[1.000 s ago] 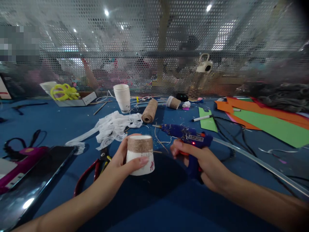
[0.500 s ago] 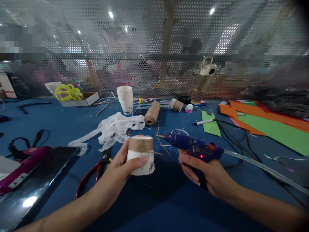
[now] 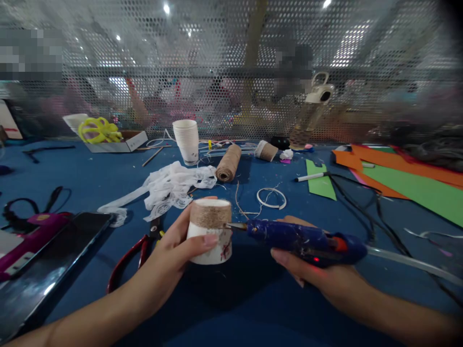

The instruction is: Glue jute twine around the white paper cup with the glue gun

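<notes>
Upside down in my left hand point(image 3: 184, 241) is a white paper cup point(image 3: 206, 248), gripped between thumb and fingers. Brown twine point(image 3: 210, 214) is wound round its upper part. My right hand point(image 3: 307, 265) is wrapped round a blue hot glue gun point(image 3: 300, 239) with a lit red light and a clear glue stick point(image 3: 415, 262) out of its back. The gun's metal nozzle lies at the lower edge of the twine on the cup's right side; whether it touches, I cannot tell. Beyond the cup lies a roll of twine point(image 3: 228, 164).
White lace point(image 3: 173, 185) and red-handled pliers point(image 3: 126, 262) lie left, by a phone point(image 3: 61, 260). Stacked paper cups point(image 3: 186, 142) stand behind. A white ring point(image 3: 271, 197) lies past the gun. Coloured sheets point(image 3: 408, 178), a bottle point(image 3: 307, 115) and black cords point(image 3: 376, 212) are at right.
The glue gun has come down and tilted level, its nozzle now at the cup's twine edge instead of above and to the right. My left hand still holds the cup in nearly the same place.
</notes>
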A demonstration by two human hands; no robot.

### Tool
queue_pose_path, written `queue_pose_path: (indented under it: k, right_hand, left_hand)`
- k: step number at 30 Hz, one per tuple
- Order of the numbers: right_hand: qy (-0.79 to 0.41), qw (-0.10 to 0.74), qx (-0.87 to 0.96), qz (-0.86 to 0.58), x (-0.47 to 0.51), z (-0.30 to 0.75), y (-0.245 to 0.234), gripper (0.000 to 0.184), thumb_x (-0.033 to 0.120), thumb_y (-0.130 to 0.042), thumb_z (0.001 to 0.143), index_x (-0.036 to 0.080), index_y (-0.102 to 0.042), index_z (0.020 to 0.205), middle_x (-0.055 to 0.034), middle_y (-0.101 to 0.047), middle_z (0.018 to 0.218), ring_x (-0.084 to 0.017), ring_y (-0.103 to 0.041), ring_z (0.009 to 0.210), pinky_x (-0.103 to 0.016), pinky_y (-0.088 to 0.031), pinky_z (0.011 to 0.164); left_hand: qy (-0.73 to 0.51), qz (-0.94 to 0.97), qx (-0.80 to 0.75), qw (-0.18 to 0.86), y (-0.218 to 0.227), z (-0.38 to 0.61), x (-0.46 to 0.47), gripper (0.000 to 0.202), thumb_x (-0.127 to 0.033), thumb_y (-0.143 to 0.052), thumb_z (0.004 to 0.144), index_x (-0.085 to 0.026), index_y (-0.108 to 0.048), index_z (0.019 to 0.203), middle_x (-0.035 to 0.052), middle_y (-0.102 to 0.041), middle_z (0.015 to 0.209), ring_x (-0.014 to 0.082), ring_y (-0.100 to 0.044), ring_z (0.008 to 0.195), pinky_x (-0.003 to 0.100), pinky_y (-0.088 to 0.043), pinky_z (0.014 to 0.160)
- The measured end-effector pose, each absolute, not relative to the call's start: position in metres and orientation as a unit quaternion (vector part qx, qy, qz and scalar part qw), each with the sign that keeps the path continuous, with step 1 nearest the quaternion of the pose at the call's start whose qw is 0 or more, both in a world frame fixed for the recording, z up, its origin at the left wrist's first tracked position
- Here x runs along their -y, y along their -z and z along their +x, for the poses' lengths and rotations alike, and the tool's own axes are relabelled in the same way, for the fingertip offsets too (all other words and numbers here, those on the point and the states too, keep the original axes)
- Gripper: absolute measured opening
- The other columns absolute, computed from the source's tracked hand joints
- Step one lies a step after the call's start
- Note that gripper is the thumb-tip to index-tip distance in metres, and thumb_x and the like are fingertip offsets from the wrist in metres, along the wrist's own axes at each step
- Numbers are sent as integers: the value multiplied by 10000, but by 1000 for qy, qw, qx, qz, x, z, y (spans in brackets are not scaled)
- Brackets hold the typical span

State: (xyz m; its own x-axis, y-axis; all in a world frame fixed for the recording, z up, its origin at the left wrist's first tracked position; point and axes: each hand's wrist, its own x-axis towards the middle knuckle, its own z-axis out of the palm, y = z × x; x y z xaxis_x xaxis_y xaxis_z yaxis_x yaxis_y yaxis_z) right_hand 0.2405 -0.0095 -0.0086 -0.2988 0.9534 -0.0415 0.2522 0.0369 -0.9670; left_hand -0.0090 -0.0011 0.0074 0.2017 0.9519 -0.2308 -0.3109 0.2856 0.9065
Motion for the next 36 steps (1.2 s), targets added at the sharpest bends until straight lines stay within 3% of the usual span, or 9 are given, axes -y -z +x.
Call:
queue_pose_path:
  k: [4,10,16,24,32,36]
  right_hand:
    - [-446,385,676,-442,7,237,2,302,348,-689,912,235,-501,705,44,-477,656,-117,-422,563,-264,-357,530]
    - [-414,377,709,-428,6,238,-1,237,212,-638,887,233,-478,714,47,-487,657,-119,-431,584,-245,-365,540]
    - [-386,369,730,-426,8,240,-5,236,213,-602,873,237,-452,692,42,-472,652,-122,-431,577,-247,-366,521]
    - [-352,381,749,-411,4,242,-1,252,191,-575,877,238,-423,681,32,-491,669,-126,-433,580,-270,-357,532]
    - [-327,399,749,-415,8,242,7,234,147,-570,854,237,-418,700,46,-460,649,-123,-399,561,-277,-329,526]
    - [-325,376,754,-430,11,243,3,260,120,-581,825,238,-391,693,41,-468,656,-128,-417,575,-279,-334,540]
  left_hand:
    - [-462,386,-431,672,-7,-12,1,547,-332,-893,717,-292,-721,1235,3,-808,996,185,-726,891,205,-556,772]
    - [-465,367,-445,671,-9,-11,4,605,-296,-886,712,-307,-698,1287,-6,-821,1035,177,-729,889,189,-561,756]
    - [-470,369,-436,673,-14,-8,6,574,-284,-889,692,-285,-730,1244,-4,-824,966,170,-726,843,177,-563,726]
    - [-473,381,-418,676,-7,-13,3,597,-323,-889,694,-295,-724,1266,14,-819,1060,195,-730,900,199,-581,763]
    - [-463,393,-390,693,-4,-15,0,469,-296,-868,740,-322,-752,1194,-13,-817,1005,167,-723,886,170,-558,742]
    - [-458,397,-400,687,-1,-15,0,472,-293,-868,754,-359,-746,1205,-35,-799,1125,177,-698,981,187,-549,801]
